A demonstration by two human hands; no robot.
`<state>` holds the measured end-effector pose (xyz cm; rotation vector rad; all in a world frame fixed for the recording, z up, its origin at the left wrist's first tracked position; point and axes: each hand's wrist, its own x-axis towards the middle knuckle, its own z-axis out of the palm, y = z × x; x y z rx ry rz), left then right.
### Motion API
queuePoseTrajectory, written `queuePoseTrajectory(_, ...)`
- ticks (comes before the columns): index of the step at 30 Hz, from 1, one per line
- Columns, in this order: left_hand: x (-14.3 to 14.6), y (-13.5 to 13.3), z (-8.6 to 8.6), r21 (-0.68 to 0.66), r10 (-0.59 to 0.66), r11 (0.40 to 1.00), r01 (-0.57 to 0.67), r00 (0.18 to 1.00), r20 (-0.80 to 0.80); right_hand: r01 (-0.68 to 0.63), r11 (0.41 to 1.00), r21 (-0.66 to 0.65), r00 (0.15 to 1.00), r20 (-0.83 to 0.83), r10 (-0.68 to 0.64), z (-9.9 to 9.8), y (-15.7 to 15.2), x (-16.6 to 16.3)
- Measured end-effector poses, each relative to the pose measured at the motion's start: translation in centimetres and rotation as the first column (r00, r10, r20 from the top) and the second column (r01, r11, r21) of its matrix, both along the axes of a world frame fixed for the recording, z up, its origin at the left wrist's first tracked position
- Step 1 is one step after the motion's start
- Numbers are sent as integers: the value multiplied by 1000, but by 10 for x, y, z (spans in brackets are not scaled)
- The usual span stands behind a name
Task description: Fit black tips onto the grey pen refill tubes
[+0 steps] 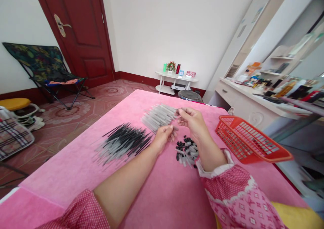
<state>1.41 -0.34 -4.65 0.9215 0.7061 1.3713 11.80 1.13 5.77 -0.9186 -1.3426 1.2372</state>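
Translucent tubes that look like pen barrels (pixel 159 117) lie in a heap on the pink table cover. At the heap's right end, my right hand (pixel 191 120) is closed in a pinch on the end of one clear barrel. My left hand (pixel 163 138) sits just in front of the heap, its thumb and finger pressed together; whatever is between them is too small to make out. To the left lies a spread of thin sticks like pen refills (pixel 126 139), black at one part and pale at the other. Below my right hand is a pile of small black and clear caps (pixel 186 150).
A red plastic basket (pixel 249 139) stands at the table's right edge. Beyond it is a white dresser (pixel 238 99) crowded with bottles. A folding chair (pixel 48 67) and a yellow stool (pixel 14 104) are on the floor at left. A low white shelf (pixel 174 76) stands behind the table.
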Motion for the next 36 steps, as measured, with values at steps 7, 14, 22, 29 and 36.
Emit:
queuePoseTrajectory(7,-34,8,25,142,346,938,-317,890,-296,8,997,76,935,352,-34,-30,21,17)
queuePoseTrajectory(14,-85,21,39,143,638,765,-628,709,-300,-401,810,428,677,734,-53,-48,14,3)
queuePoseTrajectory(22,-89,21,40,-30,542,827,-562,809,-228,-482,793,372,373,906,-199,-67,-1,-10)
queuePoseTrajectory(29,-90,6,64,-290,-138,957,-10,863,-486,-290,827,482,539,796,-275,-25,6,4)
queuePoseTrajectory(36,-83,3,76,-223,-90,974,45,977,-195,-207,808,552,655,691,-305,-21,-22,-23)
